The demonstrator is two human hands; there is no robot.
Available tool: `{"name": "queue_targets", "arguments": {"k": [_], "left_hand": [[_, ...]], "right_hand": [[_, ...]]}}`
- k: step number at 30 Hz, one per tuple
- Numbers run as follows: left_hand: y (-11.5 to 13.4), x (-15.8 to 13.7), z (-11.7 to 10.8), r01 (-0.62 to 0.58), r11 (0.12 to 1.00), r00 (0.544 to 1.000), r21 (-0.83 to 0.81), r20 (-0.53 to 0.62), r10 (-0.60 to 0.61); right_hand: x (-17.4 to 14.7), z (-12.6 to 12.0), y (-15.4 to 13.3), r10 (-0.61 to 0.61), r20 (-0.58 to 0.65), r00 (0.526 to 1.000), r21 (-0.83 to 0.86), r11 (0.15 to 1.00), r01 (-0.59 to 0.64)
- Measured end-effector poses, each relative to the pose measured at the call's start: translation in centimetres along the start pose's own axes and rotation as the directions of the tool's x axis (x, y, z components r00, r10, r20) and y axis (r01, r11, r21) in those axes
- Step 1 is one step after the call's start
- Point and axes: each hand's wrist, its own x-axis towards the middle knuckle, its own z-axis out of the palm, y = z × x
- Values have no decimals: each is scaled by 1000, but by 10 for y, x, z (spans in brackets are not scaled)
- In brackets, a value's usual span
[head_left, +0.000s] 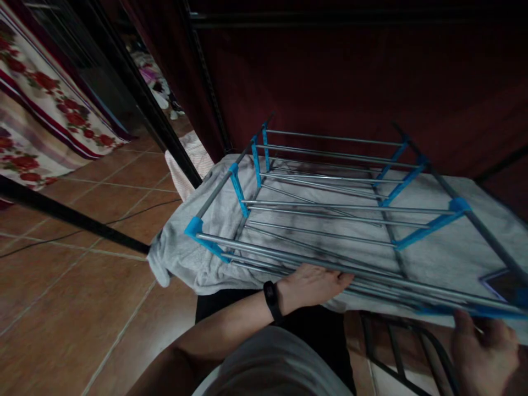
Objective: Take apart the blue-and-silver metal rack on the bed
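Observation:
A shoe rack (313, 208) of grey metal tubes and blue plastic joints lies on its side over a grey cloth. My left hand (313, 283), with a black band on the wrist, is closed around tubes along its near side. Near the rack's right front corner, the fingers of my right hand (484, 349) curl around a blue plastic side piece (490, 311); the hand is slightly blurred. Tubes run between blue side pieces at the left and right ends. Some thin rods (305, 239) show low inside the frame, resting on or close to the cloth.
The grey cloth (177, 258) covers a surface inside black metal posts (136, 93). Behind hangs a dark red curtain (330, 82). A dark, light-edged flat object (497, 283) lies at the right. A black chair-like frame (398, 352) stands below. A cable (103, 224) crosses the tiled floor.

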Motion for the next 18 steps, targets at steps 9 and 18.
{"name": "queue_targets", "arguments": {"k": [9, 18], "left_hand": [[-1, 0, 2, 17, 999, 1000, -45, 24, -16], [-25, 2, 29, 25, 993, 1000, -117, 3, -25]], "right_hand": [[-2, 1, -1, 38, 4, 999, 4, 999, -38], [-6, 5, -8, -94, -29, 995, 98, 991, 96]]}}
